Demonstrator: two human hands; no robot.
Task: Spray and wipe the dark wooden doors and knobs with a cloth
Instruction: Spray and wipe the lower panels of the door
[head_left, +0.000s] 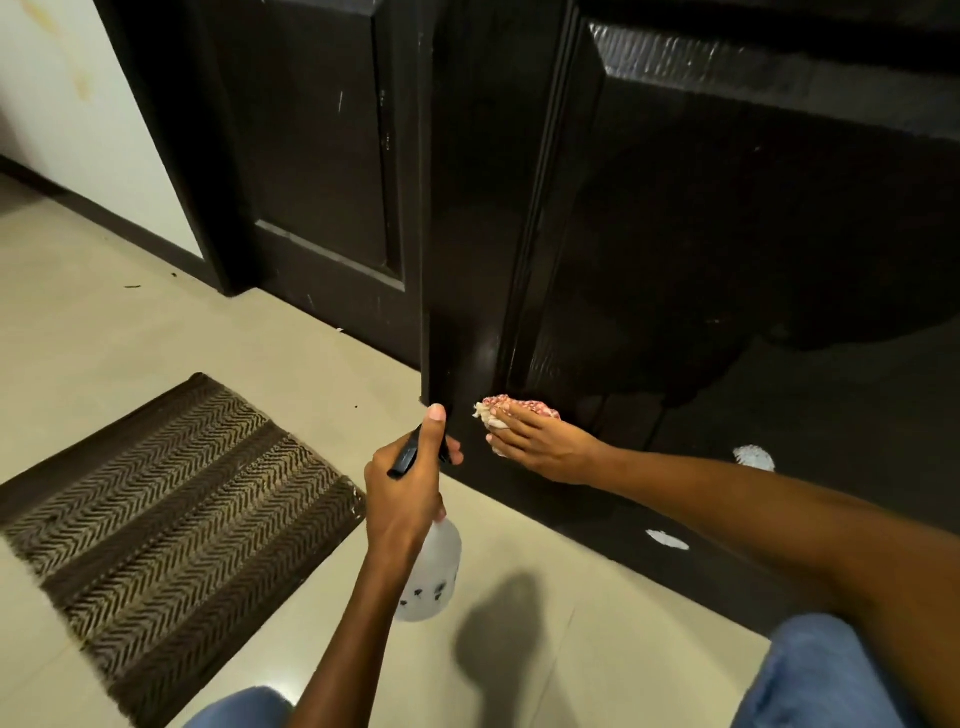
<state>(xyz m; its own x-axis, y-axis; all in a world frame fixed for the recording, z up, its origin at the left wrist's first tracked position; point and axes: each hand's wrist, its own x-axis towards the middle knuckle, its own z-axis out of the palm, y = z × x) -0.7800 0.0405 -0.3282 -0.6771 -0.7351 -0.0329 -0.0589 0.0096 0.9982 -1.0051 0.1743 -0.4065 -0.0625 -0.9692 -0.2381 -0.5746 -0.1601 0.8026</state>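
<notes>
Pressing a crumpled red-and-white patterned cloth against the bottom rail of the glossy dark wooden door on the right, the right hand is laid with its fingers stretched flat over the fabric, close to the door's left edge and just above the pale tiled floor. The left hand is held just beside it, to the left and slightly nearer, clamped round the black trigger head of a translucent white plastic spray bottle; the thumb is raised over the top and the bottle body hangs down towards the floor. The two hands are kept apart by a narrow gap.

The relation that matters is judged to be this: the rail's long axis runs from the cloth away to the right and nearer, along the right forearm, so the unwiped stretch lies on the right hand's own side. Two pale smears, possibly foam, are seen low on that stretch. The nozzle appears to be aimed towards the door's lower corner, though its exact direction cannot be told.

A second dark panelled door is set farther off to the left. No knob is in view. A brown ribbed herringbone doormat is spread on the floor at the left.
</notes>
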